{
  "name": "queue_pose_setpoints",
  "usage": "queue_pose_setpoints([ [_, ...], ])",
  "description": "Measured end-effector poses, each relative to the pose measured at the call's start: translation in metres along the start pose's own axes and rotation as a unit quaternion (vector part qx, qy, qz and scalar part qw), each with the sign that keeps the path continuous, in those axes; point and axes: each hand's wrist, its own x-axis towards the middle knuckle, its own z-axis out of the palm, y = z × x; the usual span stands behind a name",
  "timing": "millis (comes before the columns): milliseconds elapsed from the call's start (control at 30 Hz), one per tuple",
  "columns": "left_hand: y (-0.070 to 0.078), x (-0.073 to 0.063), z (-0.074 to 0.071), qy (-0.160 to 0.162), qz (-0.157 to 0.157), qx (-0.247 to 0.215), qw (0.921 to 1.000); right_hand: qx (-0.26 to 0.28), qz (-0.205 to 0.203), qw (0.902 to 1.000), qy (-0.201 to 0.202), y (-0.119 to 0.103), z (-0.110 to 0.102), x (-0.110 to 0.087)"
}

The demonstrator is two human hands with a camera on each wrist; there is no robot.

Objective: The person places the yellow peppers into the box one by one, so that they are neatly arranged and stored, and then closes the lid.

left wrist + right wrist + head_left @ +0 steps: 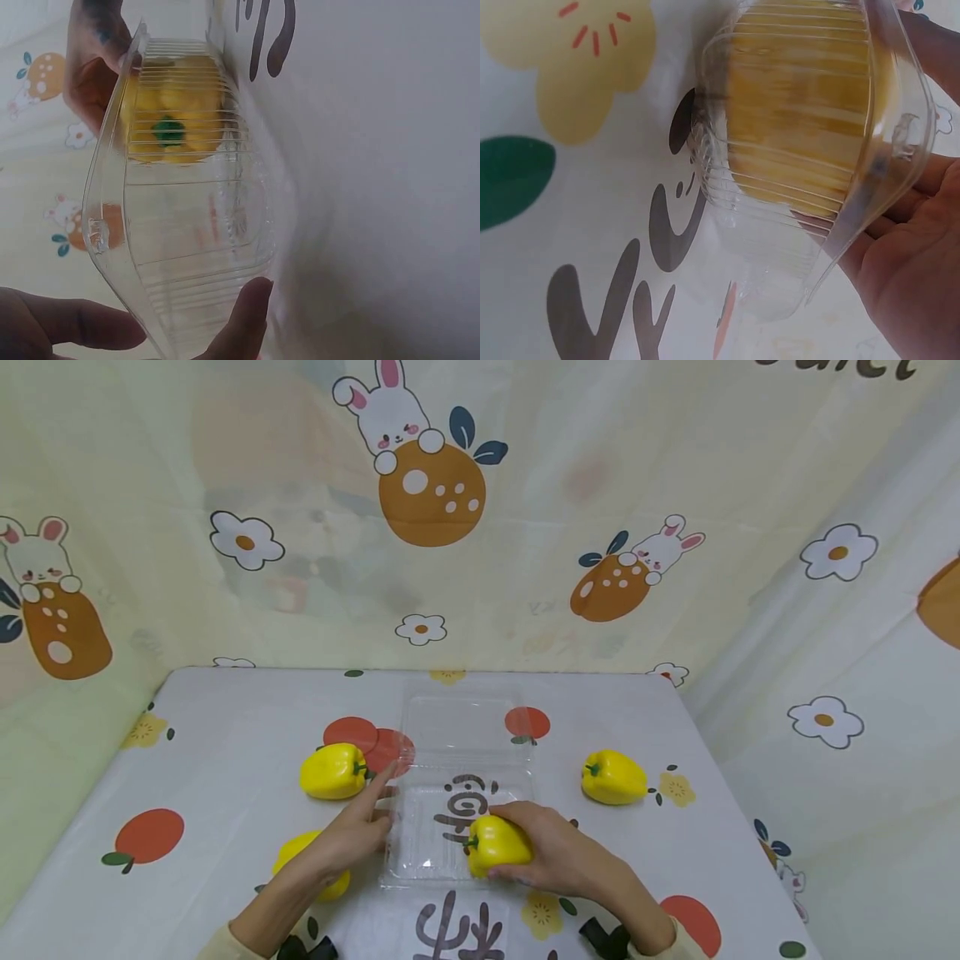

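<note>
One pale printed backdrop (525, 635) fills the upper half of my head view; at its upper right, brown lettering (870, 370) is cut by the frame edge, so I cannot read the whole word. Below it I see the white-covered table (225, 752), with stylised dark characters (457, 931) at bottom centre that I cannot read with certainty. More of this print shows through the clear plastic container (420, 843), which sits in the lower middle, its lid (465, 718) folded back towards the centre of the frame. I can make out no brand or label on the plastic.

From the lower right, the right hand (551, 847) reaches inward, fingers and thumb curved around a yellow pepper (498, 846) at the container's front right; both wrist feeds show that pepper through the ribbed wall. From the lower left, the left hand (363, 827) angles up and inward, its fingers fairly straight against the container's left side, index finger pointing to the upper right.

I count three more peppers: one left of centre (332, 772), one right of centre (615, 777), and one partly behind the left forearm (318, 864), lower left.
</note>
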Motion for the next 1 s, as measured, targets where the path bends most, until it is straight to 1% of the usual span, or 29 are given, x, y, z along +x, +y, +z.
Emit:
queue_pose_setpoints([
  [267, -0.001, 0.0, -0.001, 0.003, 0.002, 0.003, 1.0, -0.009, -0.032, 0.9994, 0.004, 0.001, -0.001, -0.001],
  [467, -0.001, 0.0, -0.001, 0.0, 0.003, 0.004, 1.0, 0.019, -0.06, 0.9979, 0.013, 0.005, -0.007, -0.003],
  [567, 0.0, 0.001, -0.001, 0.001, 0.005, 0.005, 1.0, 0.031, -0.075, 0.9963, 0.029, 0.009, -0.014, -0.005],
  [633, 0.0, 0.001, 0.0, -0.001, 0.007, 0.007, 1.0, 0.036, -0.075, 0.9957, 0.04, 0.012, -0.02, -0.007],
  [800, 0.0, 0.0, 0.001, 0.0, 0.006, 0.005, 1.0, 0.042, -0.05, 0.9958, 0.063, 0.019, -0.036, -0.016],
  [900, -0.001, 0.001, 0.001, 0.003, 0.006, 0.006, 1.0, 0.037, -0.042, 0.9941, 0.093, 0.023, -0.046, -0.019],
  [1000, 0.0, 0.0, 0.002, 0.005, 0.005, 0.014, 0.9999, 0.017, -0.045, 0.9892, 0.139, 0.027, -0.054, -0.022],
])
